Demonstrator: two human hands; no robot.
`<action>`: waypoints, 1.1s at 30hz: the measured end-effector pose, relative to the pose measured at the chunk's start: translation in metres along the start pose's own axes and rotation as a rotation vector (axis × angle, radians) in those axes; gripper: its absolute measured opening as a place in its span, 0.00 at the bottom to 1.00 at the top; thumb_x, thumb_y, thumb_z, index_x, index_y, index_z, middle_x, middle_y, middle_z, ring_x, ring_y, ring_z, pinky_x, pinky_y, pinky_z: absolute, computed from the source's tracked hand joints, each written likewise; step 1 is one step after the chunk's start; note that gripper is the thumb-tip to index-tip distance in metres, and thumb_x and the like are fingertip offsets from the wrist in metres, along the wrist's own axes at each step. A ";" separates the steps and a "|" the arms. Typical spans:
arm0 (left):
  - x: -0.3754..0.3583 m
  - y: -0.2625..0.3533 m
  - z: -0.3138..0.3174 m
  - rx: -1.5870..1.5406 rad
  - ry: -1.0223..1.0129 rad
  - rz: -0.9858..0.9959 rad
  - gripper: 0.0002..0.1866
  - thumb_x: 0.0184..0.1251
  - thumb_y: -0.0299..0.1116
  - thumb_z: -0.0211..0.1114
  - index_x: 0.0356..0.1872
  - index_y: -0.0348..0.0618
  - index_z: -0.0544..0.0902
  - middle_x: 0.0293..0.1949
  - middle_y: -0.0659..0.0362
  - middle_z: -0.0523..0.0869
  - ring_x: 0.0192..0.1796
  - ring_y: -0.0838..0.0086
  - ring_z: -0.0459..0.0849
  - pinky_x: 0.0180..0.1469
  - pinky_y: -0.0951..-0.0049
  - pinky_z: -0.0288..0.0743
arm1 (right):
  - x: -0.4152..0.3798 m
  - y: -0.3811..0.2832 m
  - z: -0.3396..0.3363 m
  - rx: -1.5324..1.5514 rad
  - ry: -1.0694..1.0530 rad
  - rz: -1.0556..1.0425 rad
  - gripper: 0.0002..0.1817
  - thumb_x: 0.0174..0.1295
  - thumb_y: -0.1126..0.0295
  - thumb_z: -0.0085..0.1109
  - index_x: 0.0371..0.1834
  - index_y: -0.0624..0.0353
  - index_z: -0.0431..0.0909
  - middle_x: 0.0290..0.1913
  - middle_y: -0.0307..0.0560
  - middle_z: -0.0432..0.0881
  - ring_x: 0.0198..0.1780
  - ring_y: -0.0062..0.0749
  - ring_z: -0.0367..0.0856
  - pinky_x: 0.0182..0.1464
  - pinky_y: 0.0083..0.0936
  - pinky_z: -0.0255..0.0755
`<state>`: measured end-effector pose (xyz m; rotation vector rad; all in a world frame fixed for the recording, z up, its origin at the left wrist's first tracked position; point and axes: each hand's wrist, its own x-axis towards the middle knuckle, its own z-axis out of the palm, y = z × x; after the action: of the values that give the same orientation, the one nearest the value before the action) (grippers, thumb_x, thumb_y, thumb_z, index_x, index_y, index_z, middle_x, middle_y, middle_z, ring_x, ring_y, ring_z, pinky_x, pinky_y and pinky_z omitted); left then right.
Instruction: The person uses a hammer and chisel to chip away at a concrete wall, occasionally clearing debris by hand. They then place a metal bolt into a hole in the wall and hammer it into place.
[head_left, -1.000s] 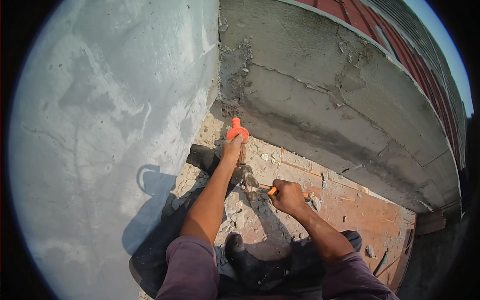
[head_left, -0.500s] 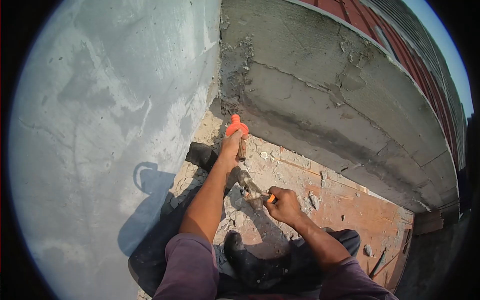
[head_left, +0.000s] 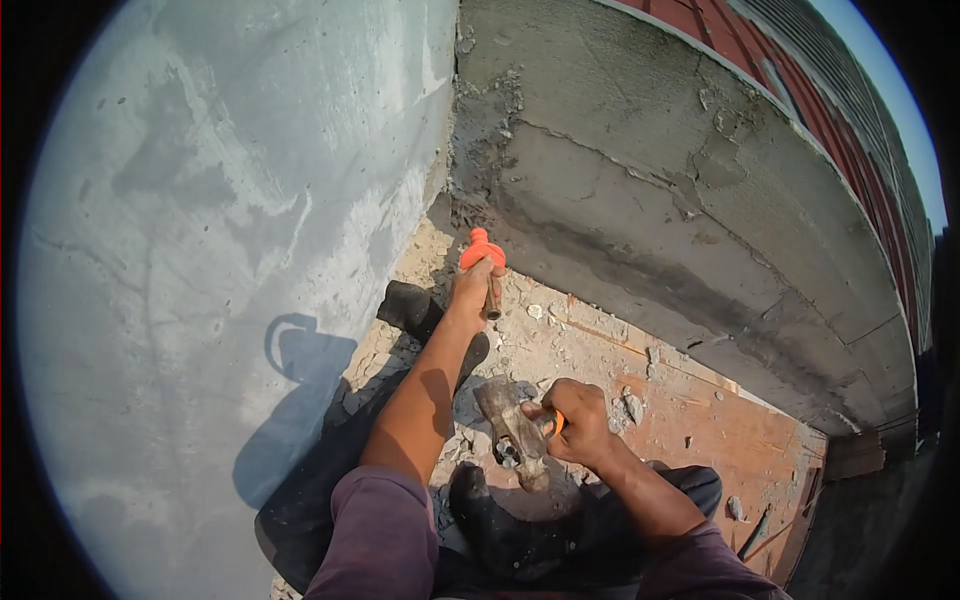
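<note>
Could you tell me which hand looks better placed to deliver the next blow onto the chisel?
The right hand, I would judge: it grips the hammer, drawn back from the chisel. The left hand is occupied, gripping the chisel at the wall corner.

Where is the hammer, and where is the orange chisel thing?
hammer (head_left: 512, 428), head view, on the grey metal head, held by the right hand (head_left: 578, 425).
orange chisel (head_left: 481, 251), head view, on its orange hand guard, above the left hand (head_left: 470, 290).

Building site (outdoors): cracked concrete wall (head_left: 640, 190), rubble (head_left: 470, 430).
</note>
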<state>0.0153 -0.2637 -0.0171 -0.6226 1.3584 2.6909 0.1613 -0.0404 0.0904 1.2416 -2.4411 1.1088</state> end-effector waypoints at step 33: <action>0.036 0.014 -0.024 -0.134 0.066 0.011 0.13 0.77 0.42 0.56 0.39 0.43 0.78 0.20 0.63 0.75 0.16 0.77 0.68 0.20 0.72 0.64 | 0.015 0.078 0.032 0.013 -0.060 0.597 0.13 0.58 0.69 0.65 0.26 0.67 0.74 0.17 0.51 0.73 0.19 0.38 0.72 0.26 0.32 0.68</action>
<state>-0.0129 -0.2957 -0.0333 -0.7235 1.2053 2.8118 0.0981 -0.0428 0.0332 0.5488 -2.9466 1.2220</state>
